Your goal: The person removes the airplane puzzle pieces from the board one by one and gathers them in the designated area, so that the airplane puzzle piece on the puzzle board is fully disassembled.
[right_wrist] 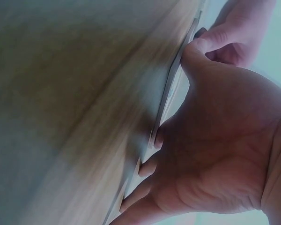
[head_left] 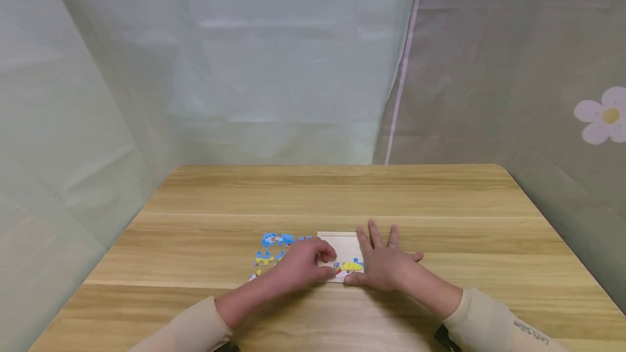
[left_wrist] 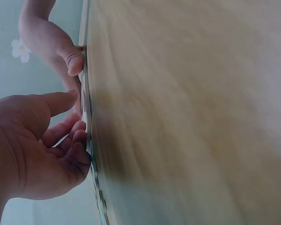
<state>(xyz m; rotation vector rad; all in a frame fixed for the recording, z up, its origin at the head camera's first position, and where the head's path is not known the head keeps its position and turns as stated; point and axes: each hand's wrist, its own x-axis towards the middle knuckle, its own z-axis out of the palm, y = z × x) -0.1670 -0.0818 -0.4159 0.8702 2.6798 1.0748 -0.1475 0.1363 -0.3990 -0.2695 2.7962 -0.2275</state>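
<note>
A shallow wooden puzzle tray [head_left: 337, 233] lies on the table with a pale inside. Joined pieces with a yellow shape [head_left: 351, 266] fill part of its near side. My left hand [head_left: 300, 262] hovers low over the tray's left side, fingers loosely bent, thumb apart from them, with nothing seen between. In the left wrist view the fingertips [left_wrist: 79, 152] come right down to the tray's edge. My right hand [head_left: 386, 265] lies spread across the tray's right edge, thumb [head_left: 355, 279] on the near rim and fingers reaching away over the table.
Loose blue jigsaw pieces [head_left: 277, 239] and a yellow-and-blue piece [head_left: 264, 258] lie left of the tray, some partly hidden behind my left hand. The wooden table [head_left: 313, 194] ends at a hanging pale cloth [head_left: 293, 96].
</note>
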